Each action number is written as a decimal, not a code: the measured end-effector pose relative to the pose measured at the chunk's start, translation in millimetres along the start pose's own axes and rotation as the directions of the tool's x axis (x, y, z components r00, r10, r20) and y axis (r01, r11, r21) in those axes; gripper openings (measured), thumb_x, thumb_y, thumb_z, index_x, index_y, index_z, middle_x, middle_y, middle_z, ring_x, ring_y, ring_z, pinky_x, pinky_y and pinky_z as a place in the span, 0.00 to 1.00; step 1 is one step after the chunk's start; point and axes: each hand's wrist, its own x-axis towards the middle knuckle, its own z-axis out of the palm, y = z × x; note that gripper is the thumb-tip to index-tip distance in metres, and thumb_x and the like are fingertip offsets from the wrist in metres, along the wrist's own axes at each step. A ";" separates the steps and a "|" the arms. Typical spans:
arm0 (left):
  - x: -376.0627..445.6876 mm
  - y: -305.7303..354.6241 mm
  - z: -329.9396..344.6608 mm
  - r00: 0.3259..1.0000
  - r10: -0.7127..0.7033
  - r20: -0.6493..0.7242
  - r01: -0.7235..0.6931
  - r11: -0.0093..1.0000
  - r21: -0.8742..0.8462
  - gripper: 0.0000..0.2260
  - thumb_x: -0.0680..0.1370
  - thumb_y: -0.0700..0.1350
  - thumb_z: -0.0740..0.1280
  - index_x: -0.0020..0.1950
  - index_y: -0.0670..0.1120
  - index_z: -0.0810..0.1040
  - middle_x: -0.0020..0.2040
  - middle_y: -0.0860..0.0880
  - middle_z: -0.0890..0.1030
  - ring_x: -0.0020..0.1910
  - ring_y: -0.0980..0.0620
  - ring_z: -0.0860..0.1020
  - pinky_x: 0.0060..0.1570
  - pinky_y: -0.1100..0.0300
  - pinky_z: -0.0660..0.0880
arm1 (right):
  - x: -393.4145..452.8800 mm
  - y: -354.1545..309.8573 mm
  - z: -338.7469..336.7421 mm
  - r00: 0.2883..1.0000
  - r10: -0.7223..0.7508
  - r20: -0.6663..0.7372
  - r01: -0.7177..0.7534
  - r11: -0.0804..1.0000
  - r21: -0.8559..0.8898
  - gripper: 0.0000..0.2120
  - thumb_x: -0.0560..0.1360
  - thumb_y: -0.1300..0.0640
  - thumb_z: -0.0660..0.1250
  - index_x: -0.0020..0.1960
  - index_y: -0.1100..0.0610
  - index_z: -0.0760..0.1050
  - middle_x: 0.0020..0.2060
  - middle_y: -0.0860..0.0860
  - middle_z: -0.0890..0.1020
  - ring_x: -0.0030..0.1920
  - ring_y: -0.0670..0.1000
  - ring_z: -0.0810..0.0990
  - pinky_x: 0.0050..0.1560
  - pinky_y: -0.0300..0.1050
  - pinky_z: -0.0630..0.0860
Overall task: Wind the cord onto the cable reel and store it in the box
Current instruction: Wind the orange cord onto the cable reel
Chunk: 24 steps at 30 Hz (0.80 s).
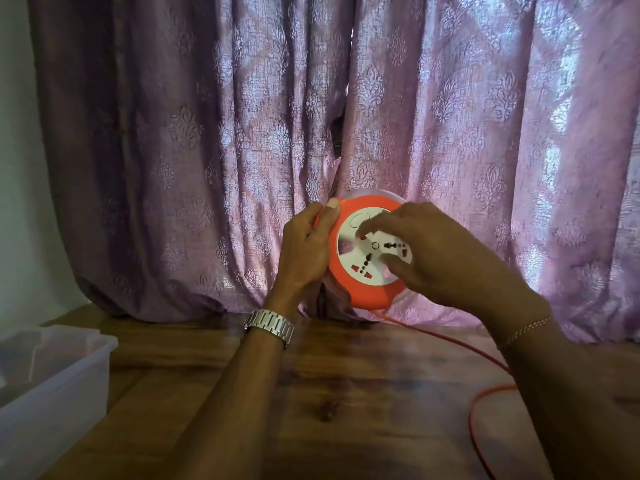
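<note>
reel: got the orange reel (367, 254) up in the air in front of me, above the far edge of the surface (346, 393), white socket face tilted toward me with the curtain right behind it

left hand: my left hand (304, 247) grips the reel's left rim, fingers curled round the edge and thumb lying up along the orange rim near the top

right hand: my right hand (433, 251) is over the right side of the socket face, fingers bent and the tips pressing down on the white part. It's a bit blurry there, so I can't tell if they're hooked into anything or just touching

cord: orange cord (485, 358) drops off the bottom of the reel, runs down toward the surface's right edge, passes behind my right forearm, then loops on the surface and heads off toward the near right corner. Still a fair bit of it loose, not wound

box: clear plastic box (52, 375) sits at the left edge of the surface, open top, well apart from the reel. Can't really make out what's inside

curtain: purple patterned curtain (173, 150) hangs along the whole far edge, its hem bunched on the surface

extras: metal watch (270, 325) on my left wrist, thin bracelet (526, 329) on the right
</note>
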 end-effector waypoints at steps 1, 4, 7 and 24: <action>0.0 0.4 0.4 1.000 -0.005 -0.004 0.005 1.000 -0.009 0.25 0.79 0.63 0.63 0.39 0.40 0.75 0.35 0.42 0.80 0.36 0.43 0.77 0.45 0.39 0.77 | -0.4 -0.7 -0.1 0.996 -0.006 0.092 0.006 1.000 -0.002 0.24 0.72 0.55 0.66 0.65 0.38 0.67 0.60 0.51 0.75 0.61 0.54 0.69 0.58 0.57 0.72; 0.1 1.4 1.1 1.000 0.003 -0.006 -0.003 1.000 0.001 0.23 0.79 0.62 0.63 0.37 0.43 0.73 0.35 0.42 0.79 0.37 0.48 0.76 0.45 0.40 0.76 | -0.3 -8.1 2.7 0.980 0.036 0.193 -0.021 0.997 -0.081 0.33 0.72 0.61 0.66 0.68 0.31 0.63 0.67 0.53 0.67 0.66 0.56 0.63 0.61 0.55 0.71; 0.0 1.8 0.7 1.000 0.019 -0.004 -0.019 1.000 0.001 0.26 0.78 0.64 0.62 0.38 0.41 0.73 0.37 0.39 0.79 0.38 0.48 0.76 0.46 0.40 0.76 | -1.8 -17.0 2.9 0.993 0.031 0.111 -0.013 0.987 -0.158 0.30 0.72 0.54 0.67 0.67 0.30 0.63 0.68 0.52 0.66 0.67 0.56 0.63 0.55 0.54 0.74; 3.0 1.1 -0.6 0.999 0.035 -0.022 -0.034 0.999 0.027 0.21 0.80 0.60 0.64 0.33 0.49 0.69 0.30 0.51 0.74 0.34 0.49 0.72 0.38 0.46 0.71 | 1.5 -28.8 27.5 0.868 0.314 -0.385 -0.305 0.948 0.086 0.32 0.65 0.29 0.64 0.65 0.43 0.74 0.50 0.50 0.85 0.48 0.59 0.81 0.48 0.49 0.77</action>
